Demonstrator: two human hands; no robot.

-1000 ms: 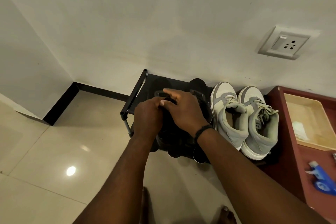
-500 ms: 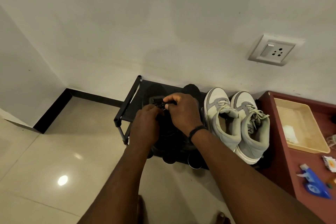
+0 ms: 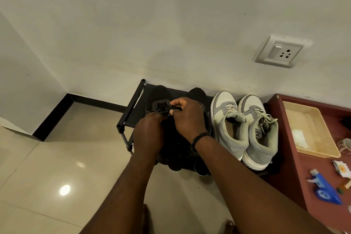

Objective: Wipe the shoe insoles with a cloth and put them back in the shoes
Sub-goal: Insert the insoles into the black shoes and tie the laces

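A pair of black shoes [image 3: 160, 99] sits on the left part of a low black shoe rack [image 3: 133, 112], mostly covered by my hands. My right hand [image 3: 188, 118] pinches the black laces of the left black shoe near its tongue. My left hand [image 3: 149, 135] lies just below, fingers curled into the same shoe's laces or opening; what it holds is hidden. A grey and white pair of sneakers [image 3: 245, 129] stands on the rack to the right, untouched. No insole or cloth is visible.
A red-brown table [image 3: 284, 157] borders the rack on the right, carrying a beige tray [image 3: 313, 135] and a blue bottle [image 3: 324, 190]. A wall socket [image 3: 281, 51] is above. Glossy floor tiles [image 3: 57, 167] spread to the left. My bare feet show at the bottom edge.
My right hand has drawn back from over the shoe and now pinches the laces. My left hand stays at the shoe. The view has shifted, so more of the red-brown table shows.
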